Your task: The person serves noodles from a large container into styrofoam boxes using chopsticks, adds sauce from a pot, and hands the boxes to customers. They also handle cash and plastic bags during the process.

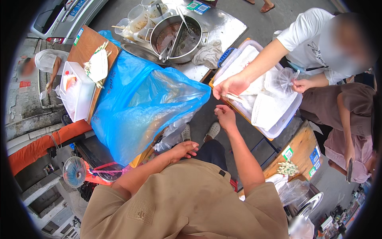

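My left hand [183, 151] hangs before my waist with its fingers loosely curled and apart, holding nothing I can see. Farther forward, my right hand [226, 117] is raised beside a plastic tub [291, 115], its thumb against the curled forefinger; whether something small is pinched there is hidden. Just beyond it, a co-worker's hand [234, 85] holds a slim white item [234, 97] over the tub. That person's other hand [300, 85] grips a clear plastic bag [283, 79]. White cloths and paper [265, 112] lie in the tub. A blue plastic bag [143, 116] spreads out to my left.
A divided pot [179, 38] of broth with tongs stands on a metal table [228, 25], near plastic jugs [138, 22] and a rag [209, 55]. Bundled skewers [288, 168] lie on a wooden board [301, 149] at right. A fan [74, 172] stands at left; people surround the stall.
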A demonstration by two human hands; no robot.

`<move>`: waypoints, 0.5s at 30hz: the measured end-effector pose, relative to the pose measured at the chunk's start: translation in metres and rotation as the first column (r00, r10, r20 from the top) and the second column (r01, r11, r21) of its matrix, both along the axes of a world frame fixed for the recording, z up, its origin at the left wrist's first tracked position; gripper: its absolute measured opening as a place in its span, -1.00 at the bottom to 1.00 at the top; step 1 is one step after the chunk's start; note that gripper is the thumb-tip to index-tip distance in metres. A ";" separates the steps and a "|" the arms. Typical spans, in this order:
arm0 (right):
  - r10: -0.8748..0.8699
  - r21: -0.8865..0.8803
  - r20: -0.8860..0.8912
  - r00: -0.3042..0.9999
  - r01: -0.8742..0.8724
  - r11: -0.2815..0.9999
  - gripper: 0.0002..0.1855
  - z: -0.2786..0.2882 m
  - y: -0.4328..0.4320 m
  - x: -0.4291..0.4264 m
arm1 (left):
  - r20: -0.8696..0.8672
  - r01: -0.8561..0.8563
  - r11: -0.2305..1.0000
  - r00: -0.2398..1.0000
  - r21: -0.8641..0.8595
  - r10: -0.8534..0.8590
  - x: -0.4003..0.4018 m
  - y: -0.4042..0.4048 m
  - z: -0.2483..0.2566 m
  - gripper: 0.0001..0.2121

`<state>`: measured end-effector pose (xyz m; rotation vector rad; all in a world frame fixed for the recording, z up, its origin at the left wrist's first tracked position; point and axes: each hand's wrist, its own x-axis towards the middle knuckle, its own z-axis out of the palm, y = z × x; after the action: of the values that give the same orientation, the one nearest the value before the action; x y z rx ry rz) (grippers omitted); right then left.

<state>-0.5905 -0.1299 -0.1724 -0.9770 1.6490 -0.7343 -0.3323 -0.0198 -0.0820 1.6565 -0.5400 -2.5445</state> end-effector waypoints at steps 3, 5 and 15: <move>-0.289 -0.024 0.079 0.954 0.292 0.956 -0.68 -0.109 -0.024 0.076 | -0.018 0.081 0.992 0.996 -0.097 -0.084 0.018 -0.014 0.010 -0.59; -0.500 0.110 0.234 0.834 0.488 0.866 -0.75 -0.110 -0.041 0.118 | -0.004 0.118 0.976 0.993 -0.184 -0.121 0.028 -0.024 0.025 -0.58; -0.539 0.183 -0.156 0.828 0.560 0.808 -0.79 -0.057 0.045 0.099 | -0.287 -0.111 0.978 0.956 -0.175 0.057 0.021 -0.069 0.047 -0.57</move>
<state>-0.4916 -0.0853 -0.2297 -0.3639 2.0828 -0.8651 -0.3109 -0.0884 -0.0353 1.2032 -0.6462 -2.5145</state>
